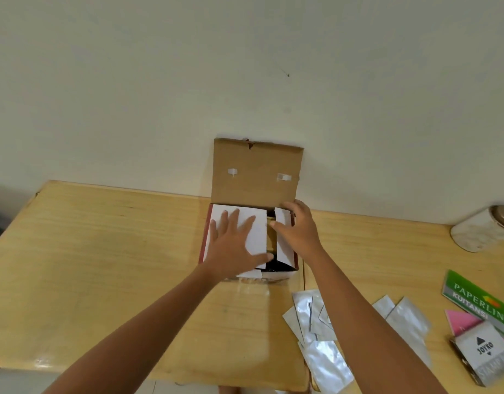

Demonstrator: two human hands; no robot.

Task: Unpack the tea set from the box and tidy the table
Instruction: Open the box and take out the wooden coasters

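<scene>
The box (246,275) sits on the wooden table (103,251) against the wall, its brown lid (256,172) standing up behind it. Left hand (235,241) lies flat, fingers spread, on the big white flap (257,220) covering the box's left side. Right hand (297,227) curls over the narrower white flap (283,218) on the box's right, fingers loosely bent. Nearer than the box, to its right, silvery packets (321,317) are scattered.
</scene>
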